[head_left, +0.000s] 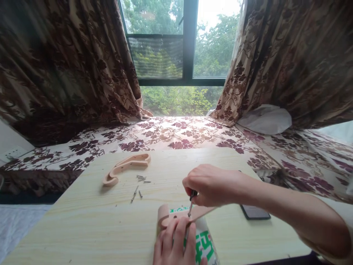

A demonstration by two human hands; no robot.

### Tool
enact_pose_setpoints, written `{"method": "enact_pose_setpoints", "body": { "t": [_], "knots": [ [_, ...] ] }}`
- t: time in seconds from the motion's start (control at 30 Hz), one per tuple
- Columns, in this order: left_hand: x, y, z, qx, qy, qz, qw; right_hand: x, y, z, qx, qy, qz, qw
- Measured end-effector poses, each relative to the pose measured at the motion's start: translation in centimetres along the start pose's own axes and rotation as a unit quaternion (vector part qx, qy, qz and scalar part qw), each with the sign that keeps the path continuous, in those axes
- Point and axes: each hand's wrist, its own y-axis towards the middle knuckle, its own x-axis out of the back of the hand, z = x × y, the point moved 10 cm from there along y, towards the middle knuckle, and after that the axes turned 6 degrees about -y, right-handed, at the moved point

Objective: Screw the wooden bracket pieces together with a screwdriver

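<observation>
My right hand (206,184) is wrapped round the dark handle of a screwdriver (191,207), its shaft pointing down. The tip meets a curved wooden piece (164,219), at what looks like a screw or hole. Fingers of my left hand (176,243) are bent over the near edge of that piece and hold it down. Under both lies a white plastic package (205,243) with green printing. A second curved wooden piece (127,165) with holes rests farther back on the left. Between the two pieces lie several loose screws (141,179) and a slim metal bit (134,194).
All of this is on a pale wood-grain table (82,221). A dark phone (256,212) lies on the right, partly under my forearm. Behind the table stretches a flower-patterned window seat (176,132) with a white bag (266,119), between patterned curtains (110,66).
</observation>
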Motion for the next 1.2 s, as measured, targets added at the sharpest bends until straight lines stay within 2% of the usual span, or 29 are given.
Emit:
{"method": "enact_pose_setpoints", "body": {
  "t": [0.1, 0.27, 0.43, 0.6, 0.77, 0.87, 1.0, 1.1, 1.2],
  "knots": [
    [-0.1, -0.2, 0.2, 0.043, -0.014, -0.015, 0.999, 0.3, 0.1, -0.2, -0.014, -0.022, 0.03, 0.999],
    [-0.2, -0.1, -0.2, 0.034, -0.027, 0.002, 0.999, 1.0, 0.3, 1.2, 0.031, -0.048, 0.06, 0.997],
    [-0.1, 0.4, 0.0, 0.032, -0.02, 0.04, 0.998, 0.6, 0.8, 1.6, 0.068, -0.038, 0.04, 0.996],
    [-0.5, 0.5, 0.0, 0.007, -0.008, 0.113, 0.994, 0.4, 1.3, 1.0, 0.032, -0.035, 0.015, 0.999],
    [-0.2, 0.7, 0.0, 0.013, -0.028, 0.122, 0.992, 0.9, 0.5, 0.9, 0.015, -0.02, 0.034, 0.999],
    [-0.1, 0.8, -0.1, 0.016, -0.037, 0.125, 0.991, 1.0, 0.0, 1.3, 0.036, -0.017, 0.051, 0.998],
    [-0.3, 0.6, -0.1, 0.021, -0.036, 0.139, 0.989, 0.6, 0.3, 1.8, 0.062, -0.033, 0.038, 0.997],
    [-0.4, 0.5, -0.2, 0.013, -0.027, 0.151, 0.988, 0.4, 0.7, 0.8, 0.008, -0.056, 0.022, 0.998],
    [-0.4, 0.5, -0.3, 0.003, -0.012, 0.153, 0.988, 0.6, 0.4, -0.2, -0.047, -0.066, 0.038, 0.996]
  ]
}}
